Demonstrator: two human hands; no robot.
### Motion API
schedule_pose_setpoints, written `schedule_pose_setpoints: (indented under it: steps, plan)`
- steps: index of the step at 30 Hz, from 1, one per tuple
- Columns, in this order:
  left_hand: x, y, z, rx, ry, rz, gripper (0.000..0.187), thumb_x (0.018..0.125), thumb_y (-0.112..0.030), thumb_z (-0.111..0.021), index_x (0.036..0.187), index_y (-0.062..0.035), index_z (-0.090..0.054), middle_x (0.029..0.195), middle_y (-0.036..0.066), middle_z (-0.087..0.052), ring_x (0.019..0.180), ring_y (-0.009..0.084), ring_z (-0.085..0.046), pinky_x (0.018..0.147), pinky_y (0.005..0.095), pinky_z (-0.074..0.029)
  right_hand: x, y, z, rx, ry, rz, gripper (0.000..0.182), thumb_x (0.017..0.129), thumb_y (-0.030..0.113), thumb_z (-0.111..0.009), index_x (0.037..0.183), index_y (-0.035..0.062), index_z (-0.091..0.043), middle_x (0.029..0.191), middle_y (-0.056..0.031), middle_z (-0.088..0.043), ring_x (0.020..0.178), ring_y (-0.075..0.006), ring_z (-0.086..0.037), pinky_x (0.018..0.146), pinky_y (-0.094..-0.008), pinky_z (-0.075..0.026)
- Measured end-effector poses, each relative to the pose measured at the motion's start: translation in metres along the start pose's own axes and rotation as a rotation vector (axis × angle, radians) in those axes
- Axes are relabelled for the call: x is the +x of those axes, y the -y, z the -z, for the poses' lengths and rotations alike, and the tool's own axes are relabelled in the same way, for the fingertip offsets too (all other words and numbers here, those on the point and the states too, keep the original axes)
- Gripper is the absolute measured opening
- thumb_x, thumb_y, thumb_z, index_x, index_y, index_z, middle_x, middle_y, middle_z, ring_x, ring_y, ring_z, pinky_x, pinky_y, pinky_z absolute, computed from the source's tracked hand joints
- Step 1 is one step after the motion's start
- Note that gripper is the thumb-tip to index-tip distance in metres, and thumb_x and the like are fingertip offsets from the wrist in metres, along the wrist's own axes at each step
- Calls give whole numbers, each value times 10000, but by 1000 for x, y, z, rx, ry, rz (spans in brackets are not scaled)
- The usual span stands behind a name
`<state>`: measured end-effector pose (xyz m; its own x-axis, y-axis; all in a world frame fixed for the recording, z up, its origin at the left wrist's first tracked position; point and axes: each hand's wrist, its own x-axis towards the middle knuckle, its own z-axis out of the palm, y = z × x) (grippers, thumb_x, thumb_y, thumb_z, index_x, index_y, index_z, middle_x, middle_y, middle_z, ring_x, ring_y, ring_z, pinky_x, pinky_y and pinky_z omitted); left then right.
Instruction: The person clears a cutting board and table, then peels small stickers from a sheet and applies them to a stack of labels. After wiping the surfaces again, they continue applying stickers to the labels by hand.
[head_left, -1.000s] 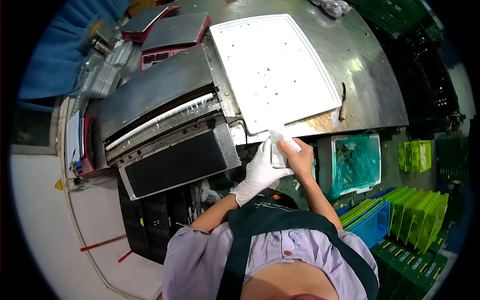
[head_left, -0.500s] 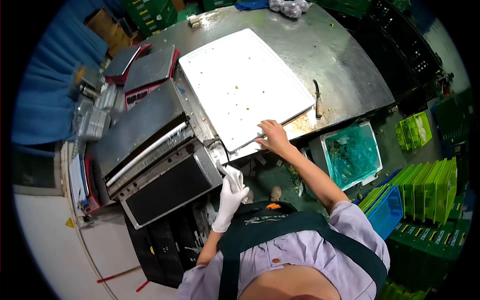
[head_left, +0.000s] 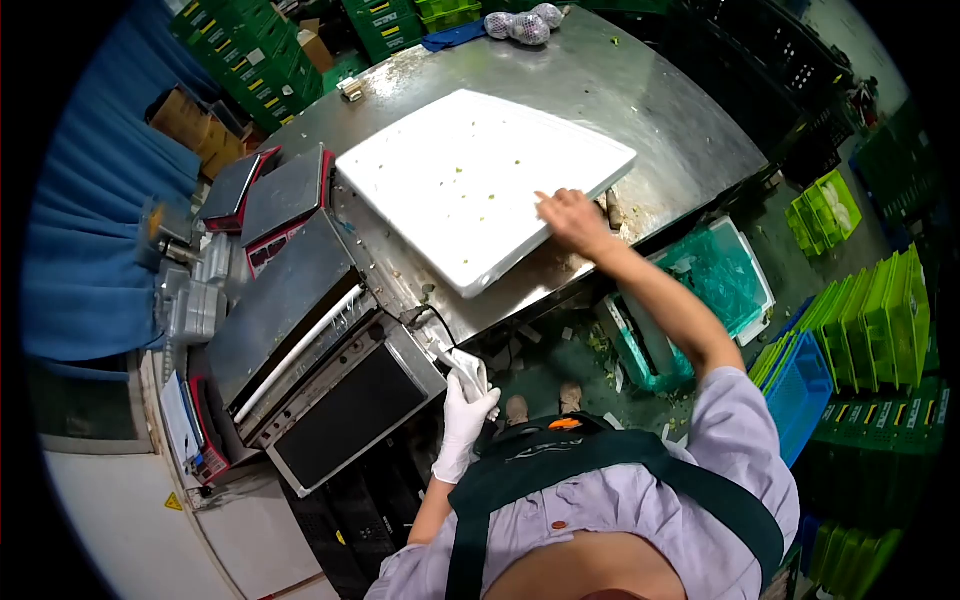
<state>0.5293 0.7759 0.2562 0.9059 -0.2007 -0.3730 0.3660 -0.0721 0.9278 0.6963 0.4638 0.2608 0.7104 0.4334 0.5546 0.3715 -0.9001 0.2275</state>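
A large white cutting board with small green scraps on it lies over the steel table, its near right side tipped up. My bare right hand grips that near edge, fingers curled over the top face. Just beyond the hand is the wooden handle of a knife; the board hides its blade. My left hand, in a white glove, is closed around a crumpled white glove-like piece. It is held low in front of my apron, beside the wrapping machine.
The steel table curves away behind the board. Below its right edge stands a bin with a green liner. Lime-green crates and a blue basket are stacked at right. Scales stand at left.
The board's near right side has risen and the board has turned and shifted, now covering the knife's blade. My right hand has moved up with its edge. My left hand keeps its hold.
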Motion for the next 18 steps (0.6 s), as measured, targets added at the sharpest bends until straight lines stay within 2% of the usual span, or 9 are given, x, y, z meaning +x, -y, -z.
schedule_pose_setpoints:
  steps: [3,4,7,9,13,14,15,16,18]
  plan:
    - [15,17,1,180,36,-73,564,662,-182,-700,1112,-13,-407,954,123,-560,837,201,-561,733,311,-456,-24,-31,56,1,-90,-90,93,775,64,-528,862,38,-546,1007,-100,-616,800,-218,-554,682,-323,-448]
    - [18,17,-1,184,62,-49,584,658,-192,-701,1129,-17,-403,968,134,-561,852,207,-565,742,316,-456,-34,-38,83,59,-124,-156,179,666,-35,-512,823,50,-529,924,-104,-644,761,-267,-579,668,-365,-479]
    - [33,25,-11,211,141,-9,644,645,-233,-704,1165,-23,-387,993,168,-565,882,251,-578,769,338,-454,-83,-54,155,8,-175,-305,287,603,-63,-567,876,19,-536,1010,-131,-615,819,-292,-577,701,-378,-478]
    - [38,18,-20,281,194,-52,650,647,-247,-705,1164,-27,-378,969,166,-571,861,253,-583,755,340,-458,-121,-51,200,-12,-180,-464,362,571,-57,-641,911,16,-539,1061,-149,-600,892,-292,-581,761,-361,-474]
    - [37,-14,-44,238,306,-34,599,676,-221,-695,1152,-47,-376,912,129,-574,778,201,-582,672,325,-474,-220,-35,257,-18,-337,-883,377,687,49,-707,1022,21,-537,1054,-164,-599,950,-263,-583,800,-311,-455]
    - [41,-15,-48,228,358,26,547,698,-181,-681,1137,-52,-381,891,114,-565,717,160,-576,602,290,-476,-244,-32,268,-84,-364,-969,390,698,67,-709,1042,12,-531,1034,-156,-602,922,-248,-588,781,-304,-458]
    - [54,9,-50,239,375,-111,510,709,-159,-675,1113,-45,-384,860,102,-554,637,128,-560,536,264,-466,-268,-22,285,-167,-386,-1066,405,710,85,-711,1061,4,-526,1014,-147,-606,894,-233,-593,762,-297,-461]
    - [54,3,-57,234,408,-136,502,710,-146,-672,1108,-42,-385,846,93,-548,624,126,-552,523,259,-462,-271,-10,300,0,-565,-1231,408,710,92,-712,1059,-8,-527,969,-120,-607,834,-201,-587,728,-294,-465]
    - [56,-7,-68,217,485,-111,484,712,-118,-667,1098,-38,-387,820,73,-534,606,119,-538,506,250,-454,-294,6,321,-139,-701,-1335,403,716,128,-713,1041,-25,-530,922,-98,-599,811,-176,-562,735,-282,-452]
